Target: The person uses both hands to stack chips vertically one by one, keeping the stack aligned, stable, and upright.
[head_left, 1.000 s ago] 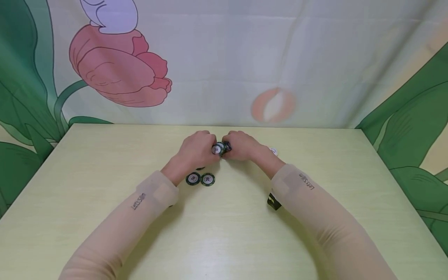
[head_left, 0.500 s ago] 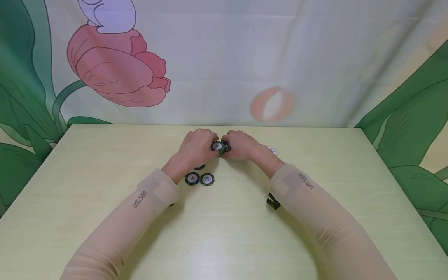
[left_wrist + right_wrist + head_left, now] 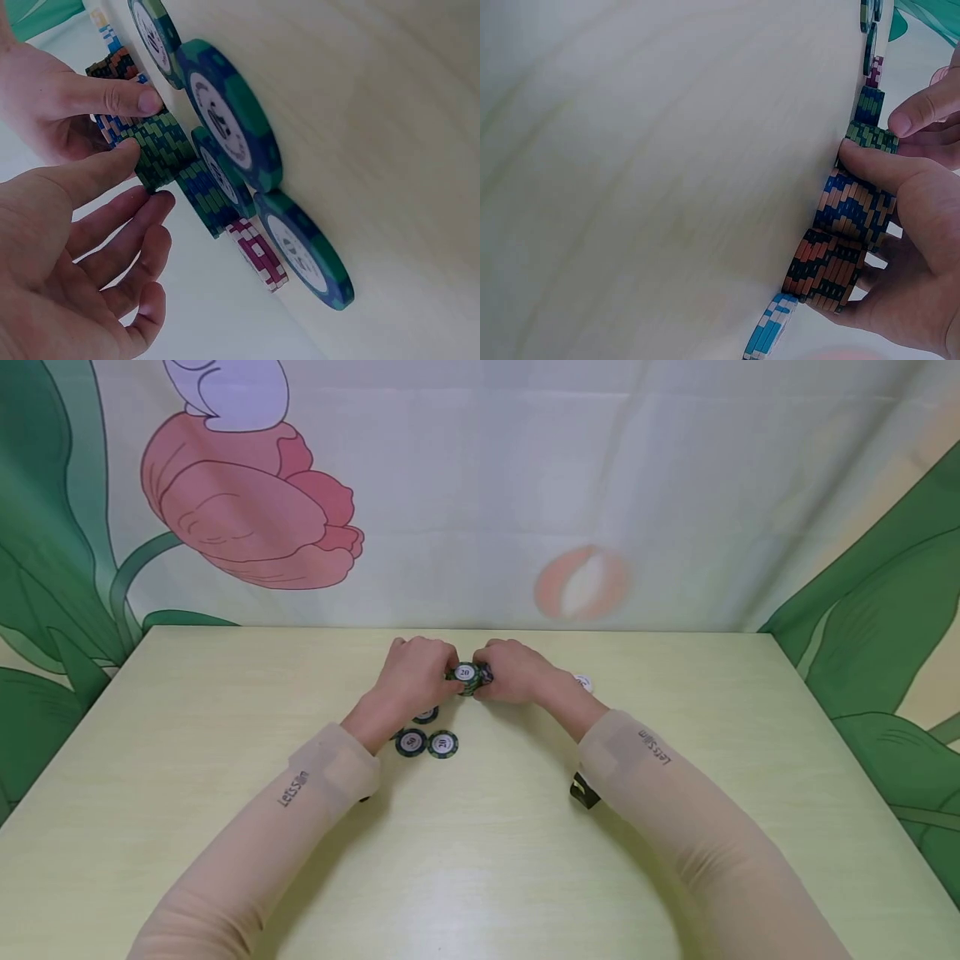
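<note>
A stack of green poker chips, its top chip marked 20, stands between both hands near the back of the table. My left hand pinches it with the thumb on its near side and the fingertips across from it. From the other side my right hand grips, its thumb on the green stack. In the right wrist view, its fingers reach behind a blue-and-tan stack and an orange-and-black stack. A dark blue-green stack stands beside the green one.
Past it lies a short maroon-and-white stack. A blue-and-white stack ends the row at the other side. Several loose chips lie flat in front of the left hand. A black object shows partly under the right sleeve.
My left hand has shifted slightly left, so more of the green stack and of the loose chips shows. The right hand has stayed nearly still.
</note>
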{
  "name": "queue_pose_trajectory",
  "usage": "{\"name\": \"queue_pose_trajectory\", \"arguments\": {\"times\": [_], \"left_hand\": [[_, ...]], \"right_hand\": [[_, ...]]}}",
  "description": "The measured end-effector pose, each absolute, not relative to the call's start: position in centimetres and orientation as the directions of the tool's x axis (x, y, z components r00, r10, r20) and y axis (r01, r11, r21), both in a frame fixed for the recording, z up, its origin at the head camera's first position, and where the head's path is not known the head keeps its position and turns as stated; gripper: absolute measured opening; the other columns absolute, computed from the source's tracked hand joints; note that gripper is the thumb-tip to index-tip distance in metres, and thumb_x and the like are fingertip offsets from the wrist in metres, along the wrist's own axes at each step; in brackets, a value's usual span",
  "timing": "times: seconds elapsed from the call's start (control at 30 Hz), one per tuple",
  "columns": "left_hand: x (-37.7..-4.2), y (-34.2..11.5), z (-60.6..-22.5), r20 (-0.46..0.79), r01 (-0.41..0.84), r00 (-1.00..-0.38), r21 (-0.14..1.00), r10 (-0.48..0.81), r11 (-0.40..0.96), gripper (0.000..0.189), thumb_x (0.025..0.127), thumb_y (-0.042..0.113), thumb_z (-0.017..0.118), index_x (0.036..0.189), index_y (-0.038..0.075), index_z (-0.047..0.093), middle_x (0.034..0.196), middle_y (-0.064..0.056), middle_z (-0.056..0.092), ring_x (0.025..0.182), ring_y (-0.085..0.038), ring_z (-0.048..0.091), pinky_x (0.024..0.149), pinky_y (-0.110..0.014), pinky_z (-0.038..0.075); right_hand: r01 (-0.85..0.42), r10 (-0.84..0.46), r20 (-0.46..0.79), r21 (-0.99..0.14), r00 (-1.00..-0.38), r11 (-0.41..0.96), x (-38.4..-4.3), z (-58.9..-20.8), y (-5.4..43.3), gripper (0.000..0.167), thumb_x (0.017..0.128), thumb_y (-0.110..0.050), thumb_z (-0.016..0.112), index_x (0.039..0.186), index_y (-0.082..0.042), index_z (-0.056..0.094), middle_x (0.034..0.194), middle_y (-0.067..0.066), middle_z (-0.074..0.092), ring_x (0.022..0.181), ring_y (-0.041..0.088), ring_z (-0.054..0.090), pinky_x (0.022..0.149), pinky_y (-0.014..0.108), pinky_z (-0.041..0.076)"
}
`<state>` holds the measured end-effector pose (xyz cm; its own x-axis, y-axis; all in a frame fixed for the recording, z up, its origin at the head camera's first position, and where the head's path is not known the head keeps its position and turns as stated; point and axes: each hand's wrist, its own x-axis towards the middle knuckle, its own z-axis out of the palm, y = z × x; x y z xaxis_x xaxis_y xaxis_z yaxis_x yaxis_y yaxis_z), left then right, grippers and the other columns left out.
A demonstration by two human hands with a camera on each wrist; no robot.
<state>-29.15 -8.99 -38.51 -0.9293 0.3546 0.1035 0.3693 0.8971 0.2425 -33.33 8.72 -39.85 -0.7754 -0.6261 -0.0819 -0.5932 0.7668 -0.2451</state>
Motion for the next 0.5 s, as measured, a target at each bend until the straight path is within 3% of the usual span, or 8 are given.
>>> {"name": "queue_pose_trajectory", "arguments": {"times": [0.5], "left_hand": [[-29.2,-8.81,-38.78,0.104,0.375,-0.927,0.258,0.36,0.89,0.018,0.09,0.021,0.082,0.1,0.007,0.076,0.087,-0.002,0.072,0.079,-0.021,0.06,0.081,-0.043,0.041]], "right_hand": [[-0.594,-0.623,-0.078,-0.234,-0.778,0.77,-33.28,-39.87,8.67,0.025,0.089,-0.022,0.079,0.106,-0.005,0.069,0.102,0.01,0.063,0.086,0.024,0.055,0.083,0.038,0.047]]}}
